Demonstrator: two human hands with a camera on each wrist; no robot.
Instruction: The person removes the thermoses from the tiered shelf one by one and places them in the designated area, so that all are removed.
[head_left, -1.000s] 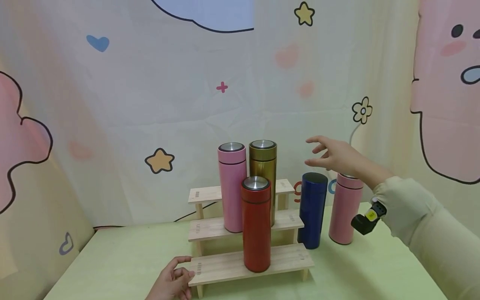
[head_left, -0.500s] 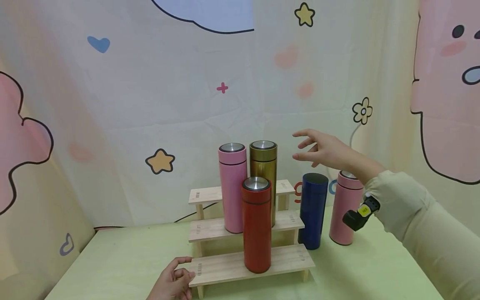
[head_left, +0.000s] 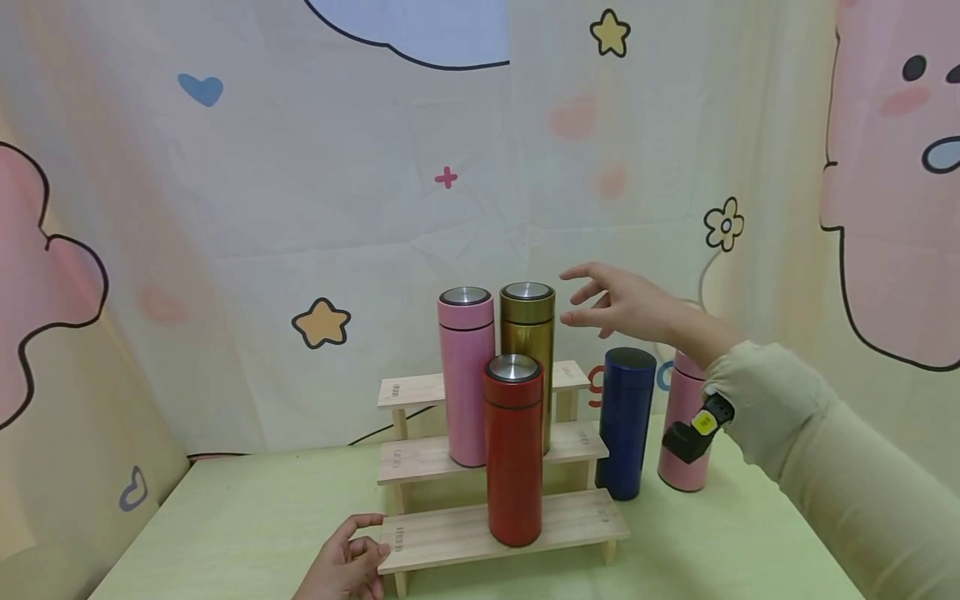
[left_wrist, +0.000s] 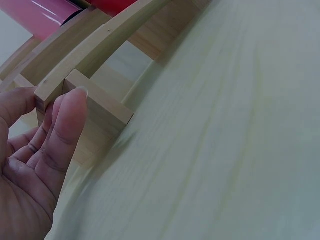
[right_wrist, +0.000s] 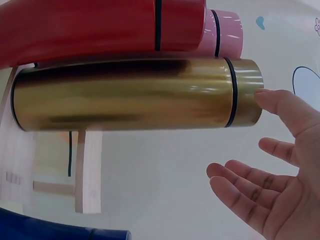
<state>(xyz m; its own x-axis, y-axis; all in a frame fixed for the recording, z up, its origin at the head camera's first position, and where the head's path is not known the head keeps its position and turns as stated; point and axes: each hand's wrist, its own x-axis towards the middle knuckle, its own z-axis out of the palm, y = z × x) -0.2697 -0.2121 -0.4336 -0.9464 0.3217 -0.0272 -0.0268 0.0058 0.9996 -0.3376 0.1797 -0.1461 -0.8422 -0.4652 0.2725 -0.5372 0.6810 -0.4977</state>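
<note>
Gold flask (head_left: 527, 333) (upright), right grip (head_left: 630, 302) beside it

A screened-off display corner; what building holds it cannot be told. Cartoon-printed cloth (head_left: 337, 192) hangs behind the table (head_left: 247, 500) and along both its sides, and on the table a stepped stand (head_left: 438, 533) bears flasks (head_left: 514, 467), like a small shop display.

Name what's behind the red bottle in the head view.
Behind it: the gold bottle and, farther left, the pink bottle on the rack. The red bottle hides most of the gold one's lower body and part of the middle shelf.
</note>
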